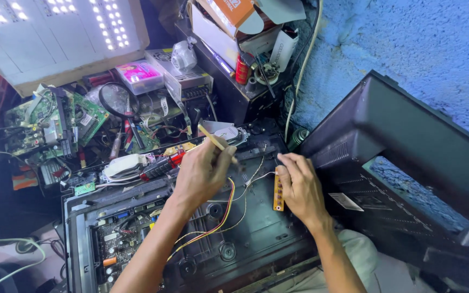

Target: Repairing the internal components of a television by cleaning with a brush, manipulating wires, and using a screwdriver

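Fingers of your right hand (301, 187) are pinching a narrow orange circuit strip (278, 192), just right of the frame's centre; its long axis is running nearly straight up and down the picture, standing on the black back cover (256, 233) of the opened set. Your left hand (202, 173) is lying just to the left of it, clenched around a slim tan tool (215, 142) whose handle is pointing toward the upper left while its working end is angling down and right toward the strip's thin wires (245, 187). So the strip is sitting to the right of your left fingers, already nearer the right hand, with red and yellow leads (221, 222) trailing down-left beneath your wrist. Around you, an orange-and-white cardboard box (234, 13) is resting at the top centre, a small clear case with a pink label (139, 76) is lying at upper left, and a pale rectangular sticker (346, 202) is showing on the black housing (408, 163) at right.
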